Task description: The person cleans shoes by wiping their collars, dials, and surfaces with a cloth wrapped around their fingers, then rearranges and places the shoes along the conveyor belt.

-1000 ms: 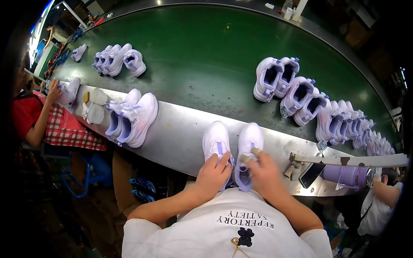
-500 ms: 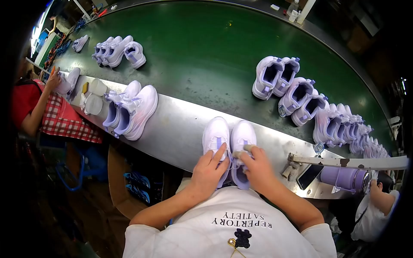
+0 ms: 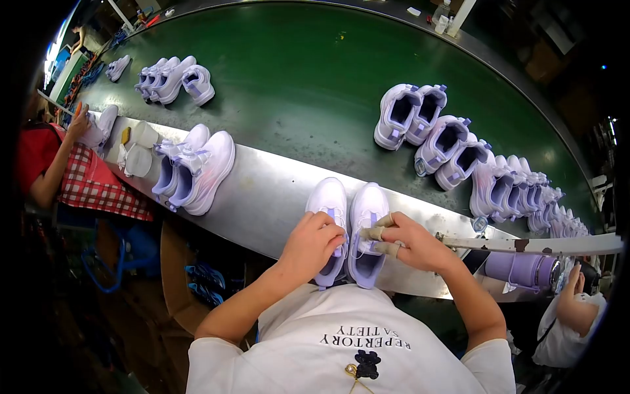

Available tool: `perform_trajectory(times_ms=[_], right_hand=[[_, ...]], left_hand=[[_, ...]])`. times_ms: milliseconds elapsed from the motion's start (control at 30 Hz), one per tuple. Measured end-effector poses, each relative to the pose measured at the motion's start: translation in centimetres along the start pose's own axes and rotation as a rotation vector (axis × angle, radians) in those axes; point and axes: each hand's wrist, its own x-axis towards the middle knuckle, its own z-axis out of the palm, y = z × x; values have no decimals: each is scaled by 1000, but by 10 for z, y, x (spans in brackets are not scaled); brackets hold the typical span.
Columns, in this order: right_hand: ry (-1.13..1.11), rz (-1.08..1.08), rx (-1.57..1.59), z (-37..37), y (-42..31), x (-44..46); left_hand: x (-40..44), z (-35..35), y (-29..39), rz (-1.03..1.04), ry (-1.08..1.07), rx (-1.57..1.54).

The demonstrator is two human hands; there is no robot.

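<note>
Two white-and-lavender sneakers stand side by side in front of me, toes pointing away: the left sneaker [image 3: 327, 197] and the right sneaker [image 3: 369, 203]. My left hand [image 3: 310, 244] is closed over the left sneaker's lacing, its fingertips pinched together; what lies between them is hidden. At the right sneaker's lacing is my right hand [image 3: 410, 243], with fingers spread and tan finger covers on several of them. Its fingertips reach the laces and tongue, and I see nothing gripped in it.
The metal ledge [image 3: 269, 187] borders a green belt [image 3: 275, 79] bearing several sneakers. Another sneaker pair [image 3: 210, 172] stands left, near white tubs [image 3: 139, 159]. A worn white bar [image 3: 531, 245] and purple bottle [image 3: 518, 268] are right. Co-workers sit at both sides.
My left hand has curled from extended fingers into a pinch over the left sneaker's laces. My right hand has shifted right and spread its fingers. The view has shifted slightly.
</note>
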Motion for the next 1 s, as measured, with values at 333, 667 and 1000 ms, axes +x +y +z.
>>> perform_trajectory(times_ms=[333,667,1000], right_hand=[[115,-8,-94,11,15,2],[269,58,-194,11,16,-4],[174,60,6,-1,15,-9]], left_hand=[[2,7,8,-62,-12,-65],[12,-9,12,-274,-148,-329],[15,-7,28,-327,-73,-371]])
